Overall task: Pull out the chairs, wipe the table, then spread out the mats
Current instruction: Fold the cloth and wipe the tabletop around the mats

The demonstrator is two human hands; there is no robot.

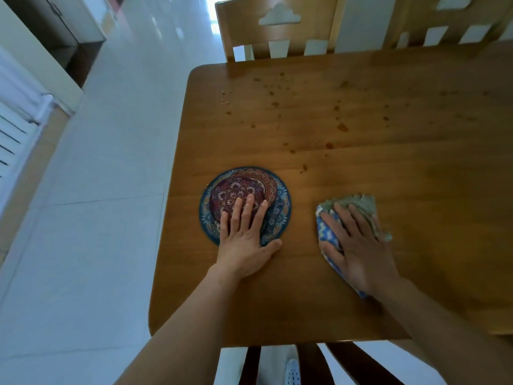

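Table [361,129] first: crumbs [274,93] and sticky-looking spots are scattered across its far half, well beyond both hands, so the wiping looks barely begun. Two chairs [277,29] stand at the far edge, seemingly close in against it, and a dark one shows under the near edge; if they are not pulled back, reaching the far side could be awkward and spots may be missed. A sweep of the cloth [358,209] toward the left edge would likely push crumbs off onto the floor [83,218], or under the mats [245,195], which lie stacked near the left edge. Mats left in place also hide the wood beneath from the wipe, and dragging them through the spots would soil them.

Right hand [358,245] lies flat on the crumpled cloth, fingers spread and nearly straight, pressing it to the wood, not clutching it; a loose press like that may let the cloth bunch or slip. Left hand [244,237] rests flat on the near part of the mats, fingers straight, thumb out on the bare wood, holding nothing.
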